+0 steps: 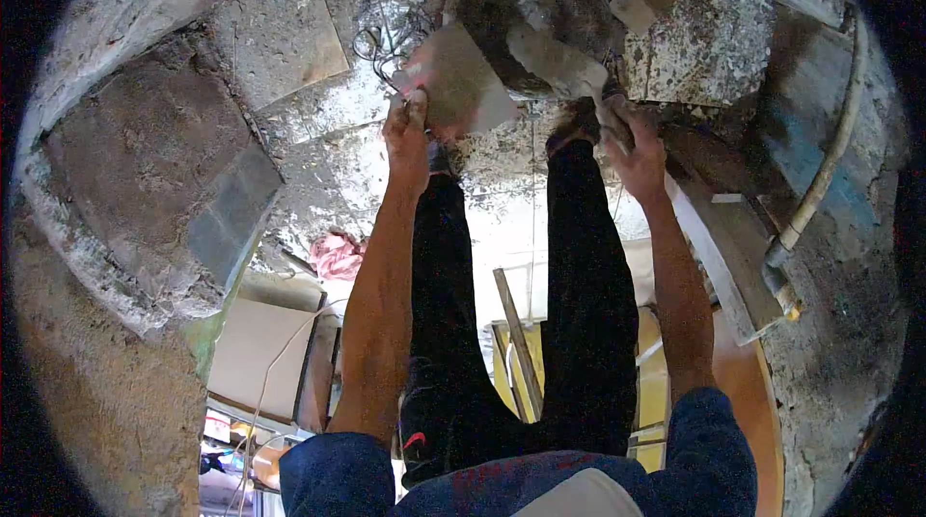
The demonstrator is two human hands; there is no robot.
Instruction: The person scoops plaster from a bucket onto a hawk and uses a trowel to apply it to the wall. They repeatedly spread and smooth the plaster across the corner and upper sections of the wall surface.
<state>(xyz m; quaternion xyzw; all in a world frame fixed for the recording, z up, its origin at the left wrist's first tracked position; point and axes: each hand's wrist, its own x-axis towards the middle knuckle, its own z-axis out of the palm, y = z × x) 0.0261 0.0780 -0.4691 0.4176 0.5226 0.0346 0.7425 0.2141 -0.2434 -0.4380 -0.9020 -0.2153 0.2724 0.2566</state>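
Observation:
My left hand (407, 136) is closed on the edge of a flat grey-brown tile (463, 83), thumb on top. The tile lies over the left rim of a round dark basin (473, 11). In my right hand (637, 150) is a trowel (555, 59), fingers wrapped round its handle. Its blade points left across the basin and looks coated with grey mortar. Some grey wet material shows inside the basin. My feet stand just on the near side of it, and the trowel hand is beside my right foot.
Dusty floor with white splashes surrounds the basin. A loose tile (289, 44) lies to the left, near tangled dark wire (381, 46). A pink cloth (338, 255) is by my left forearm. A rough raised slab (145, 170) stands left; a pipe (839, 150) runs along the right wall.

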